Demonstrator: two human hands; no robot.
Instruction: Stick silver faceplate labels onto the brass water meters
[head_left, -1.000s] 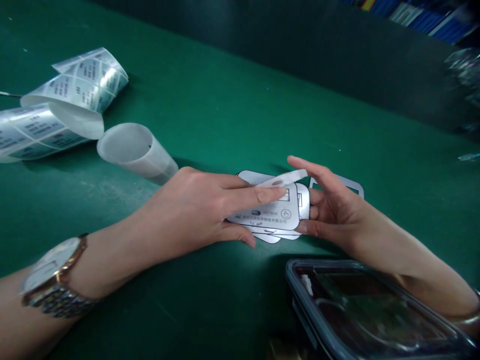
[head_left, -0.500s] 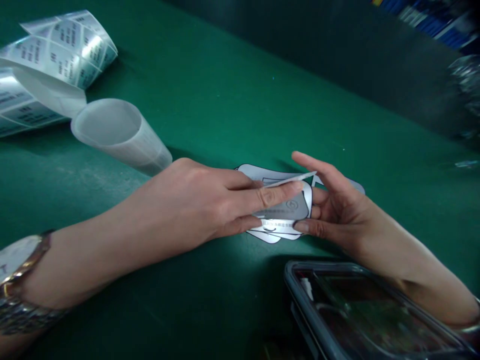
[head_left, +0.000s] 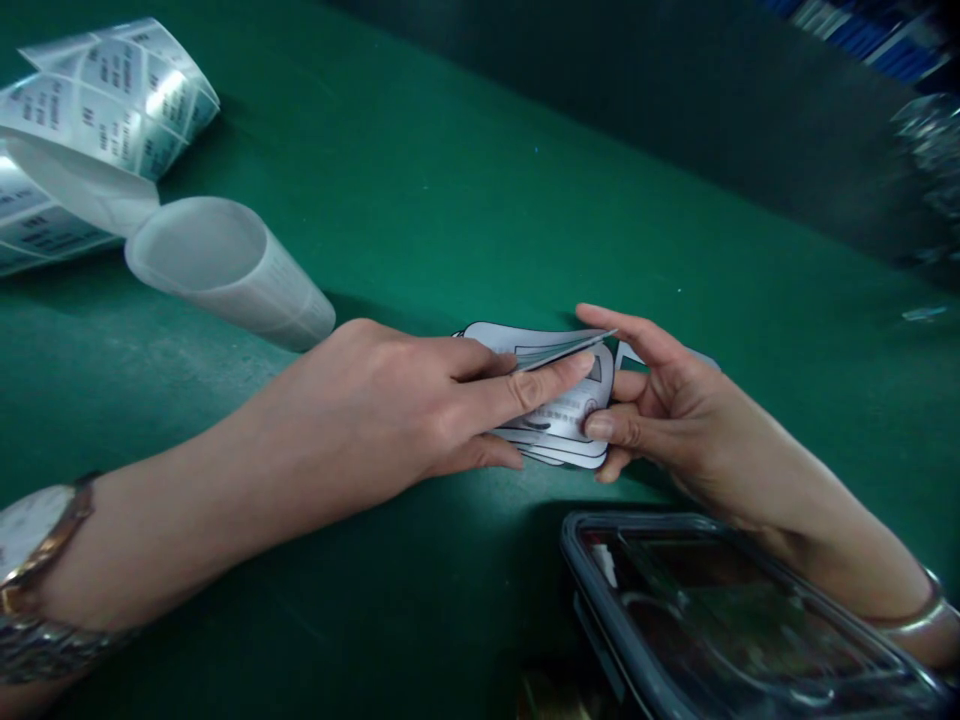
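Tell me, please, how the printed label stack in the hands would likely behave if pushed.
The label stack would probably fan apart, its edges being unaligned. Individual labels seem light and perhaps flexible, given the thin edge of the raised label.

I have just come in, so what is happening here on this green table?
A person is handling a stack of printed cards with both hands. The left hand lies across the stack, while the right hand grips its other end, thumb on top. One card is tilted up behind the left index finger. Silver labels and a whitish rolled sheet stand farther left; a clear-lidded box is near the right forearm.
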